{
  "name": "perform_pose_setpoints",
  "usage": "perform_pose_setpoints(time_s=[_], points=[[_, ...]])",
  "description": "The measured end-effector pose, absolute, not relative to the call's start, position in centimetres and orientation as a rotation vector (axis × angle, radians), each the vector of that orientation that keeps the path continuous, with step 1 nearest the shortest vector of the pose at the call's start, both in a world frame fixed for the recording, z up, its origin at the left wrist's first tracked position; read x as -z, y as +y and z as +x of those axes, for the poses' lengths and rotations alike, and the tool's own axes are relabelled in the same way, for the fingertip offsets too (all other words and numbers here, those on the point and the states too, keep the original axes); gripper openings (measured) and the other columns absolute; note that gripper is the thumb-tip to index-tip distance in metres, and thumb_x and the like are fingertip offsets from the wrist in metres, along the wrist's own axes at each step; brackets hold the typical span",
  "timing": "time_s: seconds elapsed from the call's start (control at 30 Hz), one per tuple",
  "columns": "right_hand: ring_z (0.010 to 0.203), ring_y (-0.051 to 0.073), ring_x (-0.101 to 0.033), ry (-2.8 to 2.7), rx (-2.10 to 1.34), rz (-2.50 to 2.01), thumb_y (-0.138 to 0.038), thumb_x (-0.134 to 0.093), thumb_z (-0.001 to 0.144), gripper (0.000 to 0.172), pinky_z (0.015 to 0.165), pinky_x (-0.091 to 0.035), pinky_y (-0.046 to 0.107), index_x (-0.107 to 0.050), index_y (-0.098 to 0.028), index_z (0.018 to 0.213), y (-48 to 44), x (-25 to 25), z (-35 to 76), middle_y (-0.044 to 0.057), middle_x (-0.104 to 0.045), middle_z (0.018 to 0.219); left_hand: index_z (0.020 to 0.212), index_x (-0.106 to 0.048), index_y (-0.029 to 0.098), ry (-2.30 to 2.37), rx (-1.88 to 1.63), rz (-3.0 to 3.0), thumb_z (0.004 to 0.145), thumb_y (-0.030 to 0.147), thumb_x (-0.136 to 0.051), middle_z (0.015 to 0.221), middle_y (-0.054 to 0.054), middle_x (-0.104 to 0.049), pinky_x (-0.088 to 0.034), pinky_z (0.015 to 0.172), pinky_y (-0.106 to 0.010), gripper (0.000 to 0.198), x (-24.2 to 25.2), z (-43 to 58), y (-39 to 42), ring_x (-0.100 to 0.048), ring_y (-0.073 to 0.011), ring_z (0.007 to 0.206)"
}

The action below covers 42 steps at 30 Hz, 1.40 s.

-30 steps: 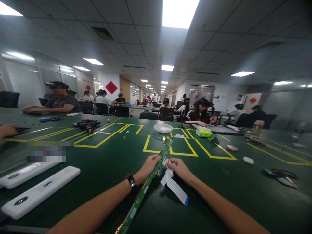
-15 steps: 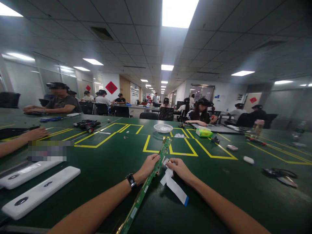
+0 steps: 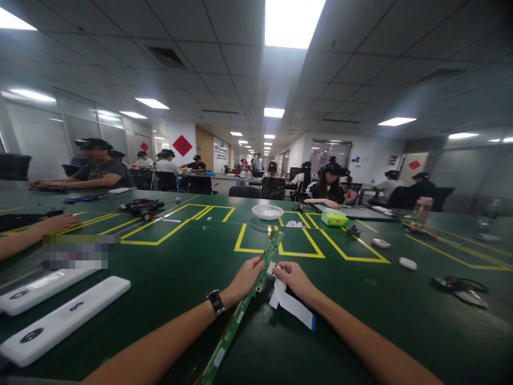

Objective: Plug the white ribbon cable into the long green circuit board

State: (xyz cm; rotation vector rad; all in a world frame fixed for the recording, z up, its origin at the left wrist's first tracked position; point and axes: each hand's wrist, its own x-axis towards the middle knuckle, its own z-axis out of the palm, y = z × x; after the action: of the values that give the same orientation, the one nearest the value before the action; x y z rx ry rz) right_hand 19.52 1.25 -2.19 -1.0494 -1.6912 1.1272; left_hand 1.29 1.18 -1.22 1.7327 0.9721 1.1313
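A long, narrow green circuit board (image 3: 236, 320) slants up from the bottom edge to the middle of the view. My left hand (image 3: 247, 279), with a dark watch on its wrist, is closed around the board near its upper part. Just right of the board, my right hand (image 3: 294, 279) pinches a white flat ribbon cable (image 3: 294, 307) near its upper end. The cable is folded, and its blue-tipped end hangs down to the right. Its upper end reaches the board's edge; whether it is attached there I cannot tell.
Beyond the board stand a clear round dish (image 3: 267, 212) and a green tissue pack (image 3: 335, 218). Two white oblong devices (image 3: 68, 318) lie at left, near another person's hand (image 3: 64, 222). Dark-handled pliers (image 3: 460, 289) lie at right. Yellow tape marks (image 3: 280, 251) cross the green table.
The ribbon cable's blue-tipped end has swung slightly right and up. The board has turned a little, and my right hand stays close beside it.
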Motion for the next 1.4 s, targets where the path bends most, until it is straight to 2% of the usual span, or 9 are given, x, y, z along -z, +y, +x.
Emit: perform_pose_setpoints(time_s=[0.3,0.37,0.5,0.63,0.8,1.4], points=[[0.05,0.008,-0.04,-1.765,-1.113,-1.062,-0.048,-0.062,0.075,0.036,0.048,-0.029,0.021,-0.055,-0.015,0.063,1.1,1.6,19.7,-0.004,-0.048,0.054,0.095,-0.058,0.014,0.855,-0.951,1.916,0.092,0.05,-0.03,0.09,-0.004,-0.062,-0.042,0.078,-0.026,0.046,1.0,1.1,0.6,-0.055,-0.0169,0.084],[0.051,0.009,-0.04,-1.796,-1.099,-1.058,-0.051,-0.061,0.075,0.039,0.049,-0.03,0.022,-0.054,-0.016,0.062,1.0,1.6,19.8,-0.004,-0.047,0.054,0.096,-0.057,0.013,0.855,-0.941,1.945,0.093,0.05,-0.029,0.093,-0.005,-0.061,-0.042,0.078,-0.026,0.046,0.9,1.0,0.5,-0.055,-0.017,0.085],[0.053,0.01,-0.041,-1.848,-1.108,-1.044,-0.054,-0.057,0.078,0.042,0.051,-0.031,0.022,-0.053,-0.016,0.063,1.6,2.2,20.2,-0.003,-0.047,0.056,0.094,-0.057,0.012,0.894,-0.933,1.984,0.094,0.047,-0.027,0.087,-0.004,-0.059,-0.043,0.071,-0.026,0.045,1.0,1.0,0.5,-0.052,-0.015,0.077],[0.059,0.012,-0.047,-1.878,-1.148,-1.056,-0.055,-0.057,0.078,0.041,0.054,-0.036,0.023,-0.057,-0.016,0.069,2.6,2.6,20.4,-0.001,-0.053,0.063,0.101,-0.056,0.012,0.862,-0.926,1.98,0.094,0.045,-0.028,0.09,-0.005,-0.059,-0.043,0.072,-0.026,0.043,1.5,0.9,1.1,-0.053,-0.0148,0.078],[0.058,0.013,-0.048,-1.876,-1.18,-1.081,-0.057,-0.057,0.077,0.042,0.054,-0.037,0.023,-0.057,-0.016,0.068,2.6,2.5,20.3,-0.001,-0.053,0.063,0.102,-0.057,0.012,0.983,-0.909,1.959,0.093,0.044,-0.028,0.093,-0.006,-0.059,-0.044,0.075,-0.029,0.044,1.9,0.9,1.2,-0.053,-0.0171,0.081],[0.054,0.01,-0.041,-1.894,-1.109,-1.063,-0.06,-0.056,0.076,0.045,0.051,-0.031,0.023,-0.052,-0.016,0.064,2.5,2.2,20.4,-0.003,-0.046,0.058,0.092,-0.059,0.011,0.89,-0.936,1.845,0.09,0.041,-0.036,0.085,-0.003,-0.059,-0.042,0.068,-0.024,0.037,1.0,1.0,0.9,-0.052,-0.0142,0.076]])
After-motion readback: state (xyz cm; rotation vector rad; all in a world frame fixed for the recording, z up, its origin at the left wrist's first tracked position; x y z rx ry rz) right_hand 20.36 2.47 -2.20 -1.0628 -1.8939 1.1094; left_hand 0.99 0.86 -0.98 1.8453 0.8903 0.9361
